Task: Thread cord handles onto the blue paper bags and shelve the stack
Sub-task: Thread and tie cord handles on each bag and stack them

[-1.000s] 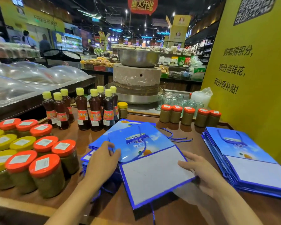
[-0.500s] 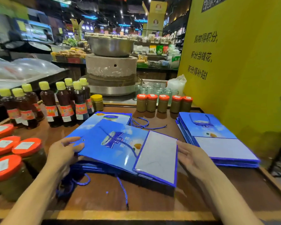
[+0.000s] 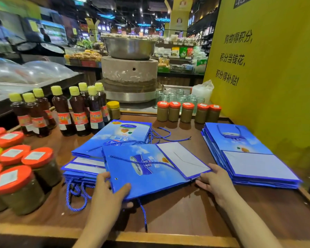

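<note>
Now both hands hold the top blue bag [image 3: 147, 169], its near edge raised above the table [image 3: 186, 217], over the left stack [image 3: 86, 165].
Since half a second ago the left hand [image 3: 108, 192] has shifted from the bag's far-left edge to pinch the near-left corner, thumb on top; the right hand [image 3: 216, 183] grips the right edge beside the white flap. A cord [image 3: 143, 213] dangles from the bag. The right stack [image 3: 249, 158] lies well apart.
</note>
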